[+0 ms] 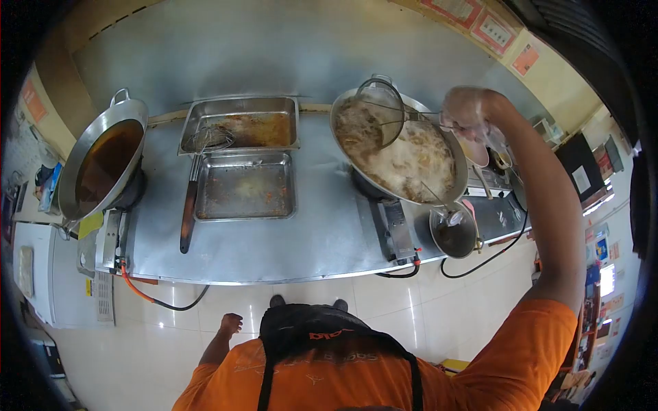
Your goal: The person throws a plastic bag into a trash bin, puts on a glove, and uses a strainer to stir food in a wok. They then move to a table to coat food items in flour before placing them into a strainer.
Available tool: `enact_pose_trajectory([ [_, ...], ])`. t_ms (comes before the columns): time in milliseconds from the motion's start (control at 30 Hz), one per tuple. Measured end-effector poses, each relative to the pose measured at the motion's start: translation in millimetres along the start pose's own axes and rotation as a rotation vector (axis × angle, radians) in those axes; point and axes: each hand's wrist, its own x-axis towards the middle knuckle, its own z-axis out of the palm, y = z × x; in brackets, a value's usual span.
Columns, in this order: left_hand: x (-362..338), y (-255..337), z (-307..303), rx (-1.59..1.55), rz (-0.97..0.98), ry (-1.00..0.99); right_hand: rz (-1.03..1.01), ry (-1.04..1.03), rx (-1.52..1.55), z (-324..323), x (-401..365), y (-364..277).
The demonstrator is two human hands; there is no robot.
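Observation:
My right hand (473,118), in a clear plastic glove, is closed on the handle of a round mesh strainer (385,113). The strainer is tilted above the far left part of a large wok (337,140). Foaming, bubbling oil (418,161) fills this wok, and pieces in it are hard to make out. A probe thermometer (452,218) rests at the near right rim with its stem toward the oil. My left hand (233,323) hangs low beside my body, away from the counter, its fingers curled and nothing visible in them.
On the metal counter (322,240) sit two steel trays (295,123), a wire skimmer (212,139) with a wooden handle, and a second wok (137,113) of dark oil at left. A small pot (455,240) and a gas hose (493,243) are at right.

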Motion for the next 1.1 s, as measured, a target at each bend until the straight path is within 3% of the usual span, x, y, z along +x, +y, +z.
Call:
enact_pose_trajectory([
  [67,-2,3,12,0.043,-0.007,0.032,-0.062,0.098,0.069,-3,-44,-16],
  [133,-10,14,35,0.142,-0.019,0.113,-0.265,0.388,-0.093,10,-78,-16],
  [167,-14,18,49,0.188,-0.029,0.153,-0.409,0.629,-0.238,26,-91,-2],
  [233,-18,18,67,0.166,0.038,0.147,-0.316,0.738,-0.2,40,-127,-11],
  [267,-14,21,75,0.065,-0.056,0.141,-0.125,0.628,-0.08,44,-150,-22],
  [300,-16,18,84,0.111,0.04,0.113,0.077,0.525,0.018,48,-173,-34],
  [367,2,0,102,0.304,0.175,0.067,0.294,0.493,0.262,78,-189,-29],
  [433,-19,7,132,0.305,0.23,0.135,0.292,0.659,0.365,127,-194,-6],
  [500,-55,31,168,0.458,0.266,0.185,0.152,0.922,0.162,183,-184,16],
  [600,-58,22,196,0.471,0.247,0.158,0.441,0.672,0.241,240,-172,34],
  [800,-78,2,243,0.392,0.133,0.196,0.391,0.69,0.331,313,-146,64],
  [900,-79,-13,257,0.389,0.084,0.192,0.424,0.556,0.736,309,-148,55],
  [967,-76,-19,262,0.308,0.03,0.219,0.384,0.54,0.988,342,-139,76],
  [1033,-81,-12,266,0.239,0.052,0.192,0.453,0.374,1.309,306,-154,61],
  [1100,-80,-17,268,0.246,0.097,0.201,0.488,0.391,1.294,297,-163,63],
])
